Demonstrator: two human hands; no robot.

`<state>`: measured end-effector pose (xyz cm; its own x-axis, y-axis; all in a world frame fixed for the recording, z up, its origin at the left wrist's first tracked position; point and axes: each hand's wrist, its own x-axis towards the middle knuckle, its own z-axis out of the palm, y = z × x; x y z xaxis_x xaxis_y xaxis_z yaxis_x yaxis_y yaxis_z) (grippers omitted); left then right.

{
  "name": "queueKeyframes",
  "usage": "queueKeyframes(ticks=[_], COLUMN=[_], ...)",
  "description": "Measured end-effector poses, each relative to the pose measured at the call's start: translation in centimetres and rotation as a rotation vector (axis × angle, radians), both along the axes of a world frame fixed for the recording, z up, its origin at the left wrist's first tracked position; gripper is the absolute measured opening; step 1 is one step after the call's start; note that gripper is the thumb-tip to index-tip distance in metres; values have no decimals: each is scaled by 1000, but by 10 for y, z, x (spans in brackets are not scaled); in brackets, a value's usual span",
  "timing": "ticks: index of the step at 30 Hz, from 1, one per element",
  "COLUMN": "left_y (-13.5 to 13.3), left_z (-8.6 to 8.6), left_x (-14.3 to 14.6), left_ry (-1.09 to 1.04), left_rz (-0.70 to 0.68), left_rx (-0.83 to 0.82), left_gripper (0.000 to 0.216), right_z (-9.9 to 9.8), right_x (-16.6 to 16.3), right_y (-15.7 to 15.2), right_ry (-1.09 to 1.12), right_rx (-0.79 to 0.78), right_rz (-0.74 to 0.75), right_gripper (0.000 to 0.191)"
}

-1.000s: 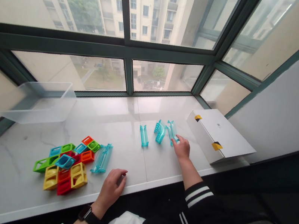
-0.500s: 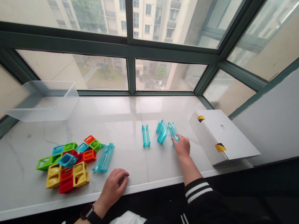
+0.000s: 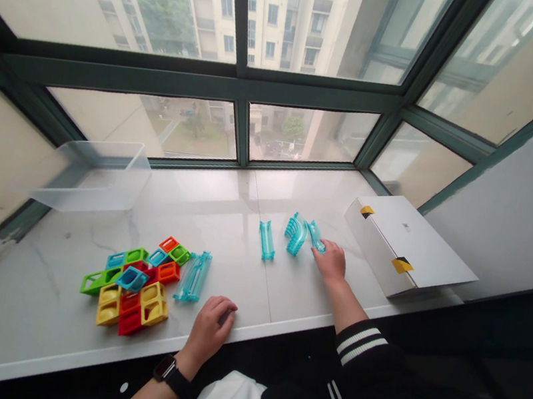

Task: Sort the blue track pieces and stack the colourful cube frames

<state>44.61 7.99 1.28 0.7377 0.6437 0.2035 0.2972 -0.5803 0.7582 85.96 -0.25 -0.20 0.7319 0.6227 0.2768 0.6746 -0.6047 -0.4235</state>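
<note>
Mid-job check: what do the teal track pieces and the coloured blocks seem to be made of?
The teal track pieces look like clear, glossy plastic, since light passes through them. The coloured blocks look like opaque moulded plastic, smooth with a slight sheen.

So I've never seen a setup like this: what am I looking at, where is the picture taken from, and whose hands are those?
This is one camera worn on a person's head, looking forward and down, so those are the person's own bare hands. They are at a white marble-look window ledge. The right hand touches a clear teal track piece. The left hand, with a smartwatch on the wrist, rests beside a clear teal double track and coloured plastic frames. A clear plastic tub and a white box sit farther along.
</note>
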Motion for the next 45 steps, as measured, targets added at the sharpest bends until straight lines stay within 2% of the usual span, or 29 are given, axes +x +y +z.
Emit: queueKeyframes(ticks=[10,13,16,20,23,25,29,34,38,42,45], left_y=[-1,-2,-2,-2,-2,-2,-3,-3,10,36,56], left_z=[1,2,3,4,3,2,1,4,22,48,62], left_x=[1,1,1,2,3,2,2,1,-9,-34,-50], left_ry=[-14,-15,-15,-21,-25,-24,-16,-37,-85,-59,78], left_rz=[1,1,-1,3,12,27,45,72,145,298,417], left_rx=[2,-7,-10,-13,-10,-7,4,-63,-110,29,136], left_gripper=[15,15,15,15,14,13,12,13,14,17,20], right_z=[-3,3,17,37,44,43,31,14,4,1,0], right_x=[-8,-15,-32,-72,-105,-125,-158,-194,-208,-206,-205], right_y=[-10,-13,-21,-39,-50,-51,-39,-18,-13,-13,-13], right_ry=[88,40,-78,-84,2,89,286,337,300,301,293], right_rx=[55,89,219,473,536,502,309,194,124,132,136], right_rz=[-36,-35,-15,152,325,409,587,662,656,661,667], right_gripper=[21,22,27,19,15,16,18,16,15,17,17])
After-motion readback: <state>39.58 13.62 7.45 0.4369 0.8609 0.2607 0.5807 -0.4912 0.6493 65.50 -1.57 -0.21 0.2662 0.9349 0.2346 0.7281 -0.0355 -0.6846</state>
